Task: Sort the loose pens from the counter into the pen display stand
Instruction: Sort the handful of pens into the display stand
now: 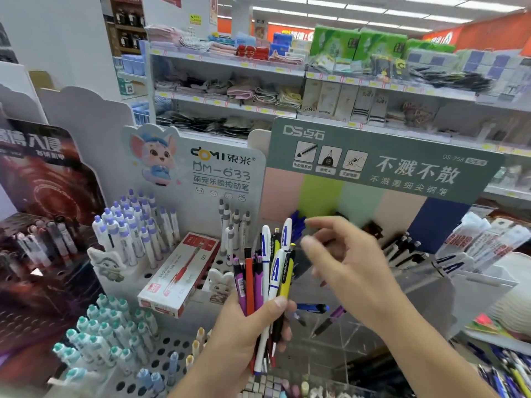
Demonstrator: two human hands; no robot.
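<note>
Head view, left hand (pixel 244 326) gripping pen bundle (pixel 267 282), right hand (pixel 342 262) spread empty, stand (pixel 161 349) holding teal-capped pens (pixel 100 334)

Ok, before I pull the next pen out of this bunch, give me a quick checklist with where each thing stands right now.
1. Left hand grips the bundle of pens firmly: ok.
2. Right hand empty, fingers relaxed, ready to pick: ok.
3. Pen tops fanned apart enough to single one out: ok.
4. Free holes in the white pen stand: ok, several show.
5. Red pen box lying across the stand covers some holes: not ok.
6. Which slot matches which pen: cannot tell.
</note>
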